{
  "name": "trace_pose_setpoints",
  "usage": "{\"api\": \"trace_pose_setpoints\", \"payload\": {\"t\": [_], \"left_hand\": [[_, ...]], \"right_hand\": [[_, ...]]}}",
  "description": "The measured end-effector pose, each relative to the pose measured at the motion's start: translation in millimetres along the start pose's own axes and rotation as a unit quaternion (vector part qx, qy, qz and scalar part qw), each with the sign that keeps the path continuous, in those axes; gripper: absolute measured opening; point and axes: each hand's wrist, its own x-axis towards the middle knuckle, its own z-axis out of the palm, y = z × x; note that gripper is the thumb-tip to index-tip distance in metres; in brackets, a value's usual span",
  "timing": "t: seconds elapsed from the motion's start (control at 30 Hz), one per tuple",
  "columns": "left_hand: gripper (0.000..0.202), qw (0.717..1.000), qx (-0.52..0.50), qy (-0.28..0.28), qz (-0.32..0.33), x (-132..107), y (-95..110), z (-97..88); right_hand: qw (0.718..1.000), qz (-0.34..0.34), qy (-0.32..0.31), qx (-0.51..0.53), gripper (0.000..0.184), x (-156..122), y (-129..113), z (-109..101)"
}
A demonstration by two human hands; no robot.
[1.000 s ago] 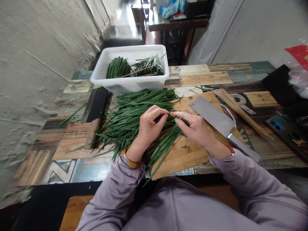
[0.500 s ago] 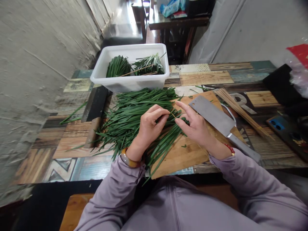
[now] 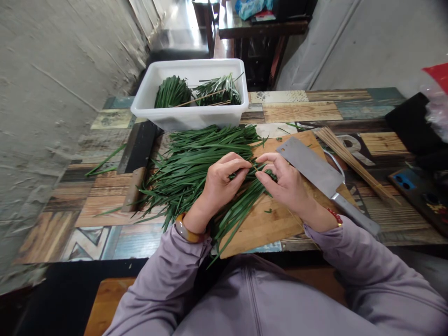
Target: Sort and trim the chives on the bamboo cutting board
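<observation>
Over the cutting board (image 3: 276, 228), my left hand (image 3: 227, 182) is closed in a pinch, its fingertips by the tip of a thin bamboo skewer (image 3: 297, 218). What it pinches is hidden by the fingers. My right hand (image 3: 285, 179) is closed round that skewer, which passes under the palm and shows again below it. Threaded on or lying by the skewer, a bunch of garlic chives (image 3: 241, 205) hangs down toward the board's front edge. Left of the hands lies a big pile of garlic chives (image 3: 196, 158). A cleaver (image 3: 311, 165) rests flat on the board, right of my right hand.
Behind the pile stands a white plastic tub (image 3: 196, 114) holding bundled chives and skewers. To the right lie a bundle of bamboo skewers (image 3: 357, 163) and a dark phone-like object (image 3: 420, 196). A second knife (image 3: 138, 144) lies left of the pile.
My hands have come closer together, and the right index finger has curled in toward the left fingertips. The view has shifted slightly; the pile and cleaver have stayed put.
</observation>
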Motion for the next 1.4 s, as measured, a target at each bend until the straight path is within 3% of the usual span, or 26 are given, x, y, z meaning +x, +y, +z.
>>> {"api": "trace_pose_setpoints", "payload": {"t": [0.3,0.53,0.8,0.97,1.07,1.23,1.3,1.4], "left_hand": [[0.017,0.995,-0.048,-0.090,-0.008,-1.5,5.6,-1.2],[0.016,0.993,0.025,-0.005,-0.114,2.8,-4.4,-12.9],[0.010,0.980,0.142,-0.138,-0.025,-1.8,-19.6,-10.3],[0.008,0.972,0.172,-0.161,-0.009,-3.3,-18.1,-2.6],[0.012,0.979,0.145,-0.142,-0.017,-2.3,-14.5,0.1],[0.010,0.993,0.007,-0.026,-0.115,1.7,-10.9,-3.6],[0.006,0.984,-0.062,0.004,-0.167,2.6,-9.3,-4.9],[0.002,0.958,-0.163,0.005,-0.235,3.0,-6.0,-4.7]], "right_hand": [[0.999,-0.009,0.017,-0.029,0.008,1.3,2.4,-0.8],[1.000,0.006,0.014,-0.025,0.008,-1.4,1.2,-1.9],[0.998,0.015,-0.001,-0.061,0.013,-2.6,3.4,-2.4],[0.998,-0.001,-0.008,-0.064,0.011,-2.2,2.5,-0.9],[0.998,-0.004,-0.004,-0.063,0.010,-2.2,1.6,-0.7],[0.998,0.002,-0.004,-0.061,0.011,-1.5,-0.1,-2.0],[0.998,0.009,-0.010,-0.060,0.012,-1.2,-0.6,-2.7],[0.998,0.015,-0.015,-0.054,0.015,-1.1,-0.6,-3.2]]}}
